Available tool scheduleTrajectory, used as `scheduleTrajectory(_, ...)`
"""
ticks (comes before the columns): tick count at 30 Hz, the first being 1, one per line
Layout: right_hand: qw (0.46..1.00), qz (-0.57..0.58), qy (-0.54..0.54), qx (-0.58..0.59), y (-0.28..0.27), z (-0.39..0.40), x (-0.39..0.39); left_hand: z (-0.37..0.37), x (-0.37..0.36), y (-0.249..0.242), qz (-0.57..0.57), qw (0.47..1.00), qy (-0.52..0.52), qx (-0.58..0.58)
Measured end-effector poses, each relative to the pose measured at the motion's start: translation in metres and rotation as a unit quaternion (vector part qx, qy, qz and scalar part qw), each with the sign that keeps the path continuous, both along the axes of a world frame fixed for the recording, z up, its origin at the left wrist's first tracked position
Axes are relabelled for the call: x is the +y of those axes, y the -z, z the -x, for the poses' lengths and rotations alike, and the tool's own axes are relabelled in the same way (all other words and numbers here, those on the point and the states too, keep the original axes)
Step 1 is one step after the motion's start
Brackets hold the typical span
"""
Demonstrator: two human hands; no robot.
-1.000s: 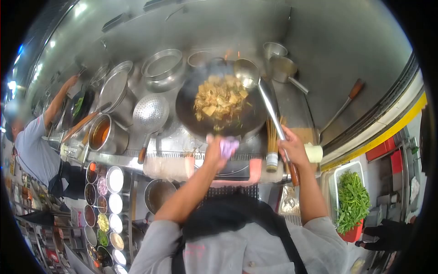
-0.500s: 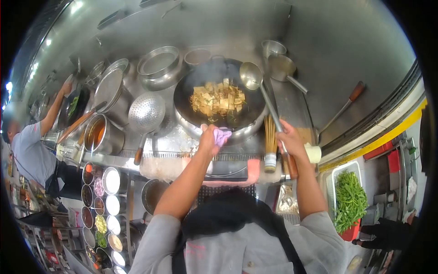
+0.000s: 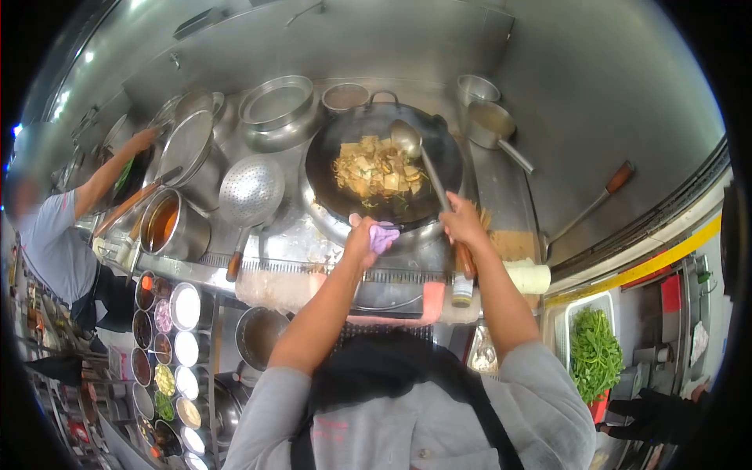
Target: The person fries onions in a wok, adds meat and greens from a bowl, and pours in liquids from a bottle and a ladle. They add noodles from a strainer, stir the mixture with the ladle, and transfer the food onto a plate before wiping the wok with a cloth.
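My left hand (image 3: 361,241) is closed around a purple cloth (image 3: 381,237) at the near rim of a black wok (image 3: 323,153). In the wok lies a heap of browned food (image 3: 374,171) with pale flat squares and thin strips. My right hand (image 3: 464,222) grips the long handle of a ladle (image 3: 406,139). The ladle's bowl is over the right side of the food, at or just above it. Below my right hand stands a bamboo brush (image 3: 462,288), partly hidden by the hand and the ladle handle.
Left of the wok lie a perforated skimmer (image 3: 251,190) and a pot of reddish liquid (image 3: 179,229). A saucepan (image 3: 491,125) stands at the right. Bowls of ingredients (image 3: 164,380) line the lower left; leafy greens (image 3: 594,352) fill a basket at lower right. A co-worker (image 3: 55,235) works at far left.
My right hand has moved left and away from me, bringing the ladle's bowl from the wok's right rim in over the food. My left hand stays at the rim. The co-worker's arm has shifted.
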State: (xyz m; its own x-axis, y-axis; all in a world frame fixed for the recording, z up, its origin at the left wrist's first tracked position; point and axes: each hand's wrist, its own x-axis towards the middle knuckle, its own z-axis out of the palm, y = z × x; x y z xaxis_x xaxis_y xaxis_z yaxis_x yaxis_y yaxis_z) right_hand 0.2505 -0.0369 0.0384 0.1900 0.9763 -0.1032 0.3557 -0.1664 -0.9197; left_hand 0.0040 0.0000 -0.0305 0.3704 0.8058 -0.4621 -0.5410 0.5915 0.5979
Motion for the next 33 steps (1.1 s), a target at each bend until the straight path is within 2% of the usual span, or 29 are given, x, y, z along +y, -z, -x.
scheduleTrajectory(1, 0.999, -0.015, 0.007, -0.027, -0.003, 0.004, 0.009, 0.001, -0.001, -0.001, 0.001, 1.000, 0.003, -0.002)
scheduleTrajectory(2, 0.993, -0.042, 0.025, -0.104, -0.001, 0.007, 0.022, 0.002, -0.002, -0.002, 0.004, 1.000, 0.008, 0.001)
scheduleTrajectory(4, 0.982, -0.066, 0.020, -0.177, 0.043, -0.003, 0.067, 0.001, -0.001, -0.005, 0.007, 1.000, 0.018, 0.005)
scheduleTrajectory(6, 0.986, -0.019, 0.025, -0.161, 0.020, 0.016, 0.071, 0.000, -0.002, -0.006, 0.000, 1.000, 0.007, 0.002)
scheduleTrajectory(10, 0.996, 0.057, -0.049, -0.045, 0.004, 0.037, 0.081, 0.000, -0.002, -0.001, -0.009, 1.000, -0.003, 0.005)
scheduleTrajectory(13, 0.979, 0.009, -0.132, -0.155, -0.007, 0.038, 0.070, -0.001, -0.001, 0.001, -0.010, 1.000, -0.009, 0.012)
scheduleTrajectory(16, 0.899, -0.227, -0.231, -0.294, 0.001, 0.013, 0.057, 0.000, -0.001, -0.002, -0.010, 1.000, -0.003, 0.007)
scheduleTrajectory(18, 0.877, -0.087, -0.234, -0.411, -0.035, -0.002, 0.028, 0.000, -0.001, -0.004, -0.005, 1.000, -0.001, 0.011)
scheduleTrajectory(21, 0.874, -0.085, -0.210, -0.429, -0.042, -0.029, -0.004, 0.000, -0.002, -0.003, -0.007, 1.000, -0.003, 0.019)
scheduleTrajectory(24, 0.919, -0.069, -0.133, -0.365, -0.038, -0.044, -0.032, 0.000, -0.001, 0.000, -0.011, 1.000, 0.007, 0.022)
scheduleTrajectory(27, 0.912, -0.170, -0.103, -0.358, -0.003, -0.064, -0.039, 0.001, -0.001, -0.002, -0.011, 1.000, 0.012, 0.021)
scheduleTrajectory(30, 0.960, -0.062, -0.070, -0.265, -0.003, -0.063, -0.050, 0.001, -0.001, -0.002, -0.012, 1.000, 0.008, 0.022)
scheduleTrajectory(33, 0.977, -0.102, -0.044, -0.181, 0.004, -0.049, -0.062, -0.001, -0.001, -0.005, -0.003, 1.000, 0.005, 0.028)
